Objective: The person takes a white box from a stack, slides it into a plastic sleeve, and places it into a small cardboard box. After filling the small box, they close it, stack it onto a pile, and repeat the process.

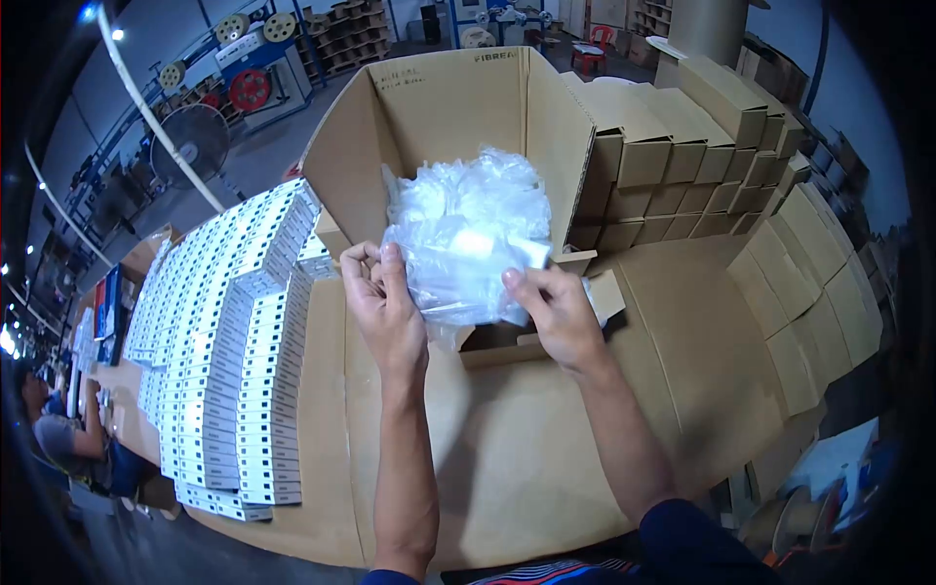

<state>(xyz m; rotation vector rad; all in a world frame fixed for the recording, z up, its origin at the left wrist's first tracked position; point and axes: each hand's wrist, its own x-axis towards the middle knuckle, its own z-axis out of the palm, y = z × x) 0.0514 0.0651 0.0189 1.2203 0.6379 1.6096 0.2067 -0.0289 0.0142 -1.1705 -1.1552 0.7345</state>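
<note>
My left hand [382,292] pinches the left edge of a clear plastic bag [453,278], thumb against fingers. On the bag's right side my right hand [556,310] grips it the same way. A white item shows through the plastic near my right fingertips. Behind the bag, a large open cardboard box [448,107] holds a heap of crumpled clear plastic [478,190]. Beneath my hands sits a small open carton [502,356], partly hidden by the bag.
Stacked white boxes [219,361] fill the left of the cardboard-covered table [507,468]. Brown cartons [673,166] are piled at the back right, with more cartons [809,283] at the far right. A person [73,434] is at the far left.
</note>
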